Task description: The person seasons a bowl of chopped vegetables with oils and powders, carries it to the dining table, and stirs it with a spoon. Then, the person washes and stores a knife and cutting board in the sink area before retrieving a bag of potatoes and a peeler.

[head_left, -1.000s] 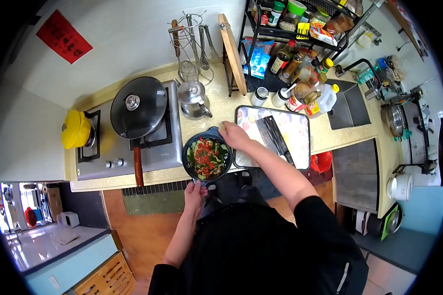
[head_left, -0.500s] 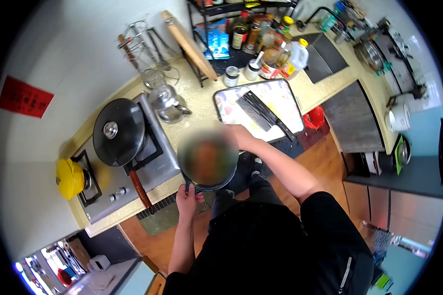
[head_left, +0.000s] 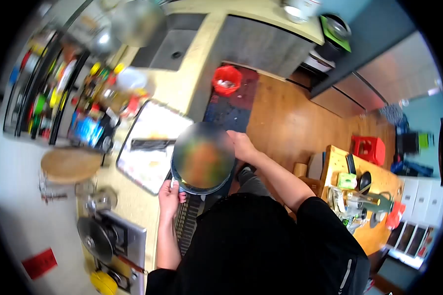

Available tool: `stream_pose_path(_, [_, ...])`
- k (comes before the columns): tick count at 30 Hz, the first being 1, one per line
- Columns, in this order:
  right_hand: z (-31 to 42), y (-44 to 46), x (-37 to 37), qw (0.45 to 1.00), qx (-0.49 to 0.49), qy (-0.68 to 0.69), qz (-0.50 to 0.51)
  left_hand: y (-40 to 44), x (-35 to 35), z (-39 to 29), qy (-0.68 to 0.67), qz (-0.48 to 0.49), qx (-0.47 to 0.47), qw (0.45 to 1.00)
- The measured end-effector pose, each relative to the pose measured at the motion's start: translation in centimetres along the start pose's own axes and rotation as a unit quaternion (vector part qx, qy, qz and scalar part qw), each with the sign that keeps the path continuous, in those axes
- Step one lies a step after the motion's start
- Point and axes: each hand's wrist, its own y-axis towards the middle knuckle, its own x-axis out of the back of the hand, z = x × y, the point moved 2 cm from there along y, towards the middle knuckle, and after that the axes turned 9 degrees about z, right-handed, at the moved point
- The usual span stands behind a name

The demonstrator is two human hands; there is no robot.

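Between my hands is a dark round pot (head_left: 205, 189), held in front of my body; its orange and green contents are blurred. My left hand (head_left: 169, 197) grips the near left side of the rim. On the far right side, my right hand (head_left: 241, 146) is closed round the edge, its fingertips partly hidden. Just left of the pot lies a patterned cutting board (head_left: 145, 172) on the counter, with a black-handled cleaver (head_left: 150, 144) on it, partly behind the pot.
A lidded wok (head_left: 96, 239) and a yellow pot (head_left: 103, 283) stand on the stove at lower left. Bottles and a spice rack (head_left: 47, 83) line the wall. Beyond are a sink (head_left: 174, 44) and a red bin (head_left: 227, 80); a cluttered wooden table (head_left: 374, 236) stands right.
My view and body have turned right, away from the stove, and the pot has come along in both hands. The wooden table has come into view, and the stove has shifted to lower left.
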Motion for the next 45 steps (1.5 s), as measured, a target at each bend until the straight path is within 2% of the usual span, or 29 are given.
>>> stream_pose_path(2, [-3.9,-1.0,5.0,0.999,0.0,0.029,-0.035,3.1,-5.1,-2.8,0.082,-0.001,0.004,0.997])
stream_pose_path(6, [-12.5,-3.4,15.7,0.983,-0.065,0.086,-0.147,10.3,-17.5,-5.9,0.153,0.127,-0.026,0.98])
stream_pose_path(8, [-16.3,-3.9,19.6,0.971,-0.069,0.104,-0.203,14.0,-22.8,-8.1,0.137,0.16,-0.02,0.977])
stream_pose_path(9, [-15.8,-4.9,22.4,0.965,-0.087,0.086,-0.231,15.9,-25.2,-8.9,0.158,0.167,-0.026,0.973])
stream_pose_path(11, [-18.9,-6.9,26.9,0.963,-0.119,0.064,-0.235,18.3,-30.7,-10.5,0.176,0.186,-0.046,0.966])
stream_pose_path(14, [-23.4,-9.4,32.9,0.936,-0.199,0.09,-0.275,20.9,-40.1,-12.4,0.239,0.281,-0.019,0.929])
stream_pose_path(17, [-26.5,-11.3,36.3,0.904,-0.223,0.087,-0.355,26.3,-46.9,-13.9,0.277,0.336,-0.023,0.9])
stream_pose_path(20, [-31.0,-12.8,38.9,0.876,-0.275,0.124,-0.377,29.9,-54.6,-15.6,0.31,0.367,-0.019,0.877])
stream_pose_path(23, [-33.6,-15.2,43.2,0.815,-0.349,0.177,-0.428,33.3,-63.1,-16.2,0.37,0.464,-0.023,0.804])
stream_pose_path(26, [-38.1,-14.7,44.7,0.777,-0.342,0.171,-0.5,37.5,-71.4,-18.6,0.374,0.5,-0.01,0.781])
stream_pose_path(27, [-38.1,-14.6,45.6,0.764,-0.349,0.145,-0.524,38.7,-73.9,-19.2,0.386,0.506,-0.046,0.77])
stream_pose_path(30, [-37.7,-16.6,48.8,0.705,-0.383,0.257,-0.539,39.6,-81.4,-20.3,0.439,0.567,-0.044,0.696])
stream_pose_path(31, [-38.6,-17.2,49.2,0.67,-0.363,0.291,-0.578,39.4,-83.9,-20.6,0.462,0.588,-0.044,0.662])
stream_pose_path(34, [-40.2,-18.6,52.0,0.622,-0.442,0.154,-0.628,40.8,-91.6,-20.2,0.441,0.653,-0.025,0.615])
stream_pose_path(36, [-41.1,-18.9,53.4,0.599,-0.439,0.159,-0.651,41.5,-95.9,-19.6,0.467,0.651,-0.037,0.598])
stream_pose_path(38, [-42.8,-21.1,54.0,0.593,-0.459,0.171,-0.639,41.6,-100.0,-17.6,0.486,0.674,-0.069,0.553])
stream_pose_path(41, [-45.1,-26.1,55.9,0.524,-0.44,0.258,-0.682,38.7,-108.0,-14.3,0.499,0.698,-0.006,0.514])
stream_pose_path(42, [-46.5,-27.6,56.7,0.52,-0.468,0.179,-0.692,37.7,-110.6,-13.2,0.496,0.708,-0.001,0.502])
stream_pose_path(44, [-50.0,-30.3,58.9,0.486,-0.502,0.178,-0.693,36.5,-116.0,-11.4,0.497,0.719,0.007,0.485])
stream_pose_path(45, [-51.3,-31.3,60.0,0.489,-0.469,0.181,-0.713,36.0,-118.2,-10.9,0.513,0.711,0.001,0.48])
